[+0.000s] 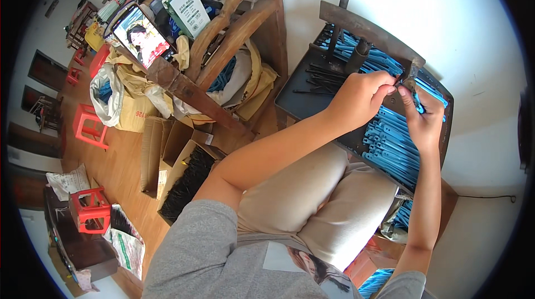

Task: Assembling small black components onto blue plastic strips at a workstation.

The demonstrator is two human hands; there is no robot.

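Both hands meet at the metal tip of a hand press [411, 73] over a dark tray [295, 101]. My left hand [365, 99] is closed in a pinch at the tip; what its fingers hold is too small to make out. My right hand [426, 118] grips a blue plastic strip [417, 101], its upper end at the press tip. Below the hands lies a pile of blue plastic strips [390, 140] with holed ends; more lie behind the press. Thin black pieces [320, 80] are scattered on the tray's left part.
A cardboard box [161, 204] of black pieces stands left of my legs. Beyond it are a wooden chair frame [223, 31], a phone [143, 36] with a lit screen, sacks [136, 115] and red stools [90, 126]. A white wall [473, 148] borders the right side.
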